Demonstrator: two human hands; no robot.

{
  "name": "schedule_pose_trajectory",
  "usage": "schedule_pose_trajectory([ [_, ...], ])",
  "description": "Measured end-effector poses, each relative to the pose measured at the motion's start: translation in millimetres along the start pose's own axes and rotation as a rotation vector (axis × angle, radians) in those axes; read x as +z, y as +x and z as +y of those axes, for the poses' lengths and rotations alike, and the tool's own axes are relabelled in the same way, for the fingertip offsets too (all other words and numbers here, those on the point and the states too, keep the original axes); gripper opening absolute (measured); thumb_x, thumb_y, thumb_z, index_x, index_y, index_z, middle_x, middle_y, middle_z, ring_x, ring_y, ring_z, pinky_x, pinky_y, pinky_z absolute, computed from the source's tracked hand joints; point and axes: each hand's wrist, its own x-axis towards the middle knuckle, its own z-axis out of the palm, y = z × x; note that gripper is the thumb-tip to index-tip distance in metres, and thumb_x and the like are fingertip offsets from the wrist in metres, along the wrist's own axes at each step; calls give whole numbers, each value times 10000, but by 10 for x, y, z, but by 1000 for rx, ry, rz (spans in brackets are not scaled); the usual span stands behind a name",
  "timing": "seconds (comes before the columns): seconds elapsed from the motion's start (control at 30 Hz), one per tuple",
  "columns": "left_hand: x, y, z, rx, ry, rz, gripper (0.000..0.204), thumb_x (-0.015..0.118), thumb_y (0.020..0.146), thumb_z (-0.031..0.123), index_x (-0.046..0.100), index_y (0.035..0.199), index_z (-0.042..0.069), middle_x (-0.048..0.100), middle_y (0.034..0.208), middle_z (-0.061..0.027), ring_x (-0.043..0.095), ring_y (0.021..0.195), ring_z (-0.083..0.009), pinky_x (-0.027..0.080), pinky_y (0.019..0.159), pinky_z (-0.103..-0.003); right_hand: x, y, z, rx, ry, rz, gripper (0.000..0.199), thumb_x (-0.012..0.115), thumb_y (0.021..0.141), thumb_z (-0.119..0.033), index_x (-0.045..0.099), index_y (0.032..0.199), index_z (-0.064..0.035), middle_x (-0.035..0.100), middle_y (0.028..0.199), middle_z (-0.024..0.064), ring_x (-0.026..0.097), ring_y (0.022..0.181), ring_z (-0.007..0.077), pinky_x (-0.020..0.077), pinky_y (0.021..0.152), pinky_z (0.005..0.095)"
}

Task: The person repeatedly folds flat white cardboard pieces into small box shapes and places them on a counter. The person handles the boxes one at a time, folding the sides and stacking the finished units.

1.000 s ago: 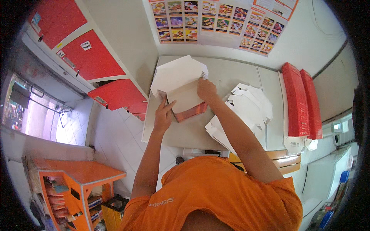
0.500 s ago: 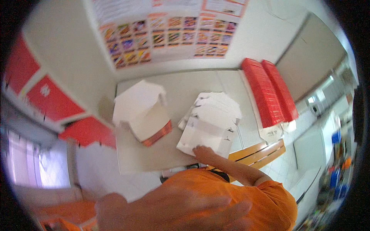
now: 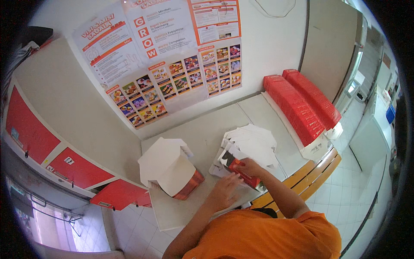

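Observation:
A pile of flat cardboard cartons (image 3: 252, 140), white side up, lies on the table in front of me. On its near side a carton panel (image 3: 234, 165) printed red and black is folded up. My right hand (image 3: 251, 168) grips that red carton from above. Close to the carton's near edge is my left hand (image 3: 225, 190), its fingers stretched out and apart; whether the fingertips touch the carton I cannot tell. To the left stands a folded-up carton box (image 3: 177, 172), white inside and red outside, with its flaps standing open.
Two long red packs (image 3: 297, 110) lie at the table's (image 3: 202, 129) right end. A wooden slatted bench (image 3: 302, 183) stands beyond the near right edge. Red-fronted lockers (image 3: 77, 166) line the left side, one door swung out. Posters (image 3: 168, 64) cover the wall.
My left hand has come from low in front of me up to the cartons. The top carton, white and flat before, now shows its red printed side in my right hand. My view has shifted.

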Motion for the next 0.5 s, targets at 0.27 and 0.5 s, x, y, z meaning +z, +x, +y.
schedule_pose_trajectory([
  [0.27, 786, -498, -428, -558, 329, -493, 703, 568, 957, 574, 478, 1490, 124, 432, 1544, -197, 407, 1403, -438, 333, 1100, -673, -210, -301, -370, -364, -325, 374, 263, 676, 949, -278, 725, 1036, -35, 692, 983, 204, 683, 935, 388, 533, 840, 484],
  [0.5, 491, -333, -211, -427, 107, 368, 493, 750, 882, 388, 639, 1235, 62, 644, 1235, -199, 584, 1185, -427, 449, 912, -601, -809, -1098, -1033, -510, -773, 275, 166, 611, 961, -238, 731, 982, -125, 656, 954, 135, 665, 982, 308, 485, 870, 468],
])
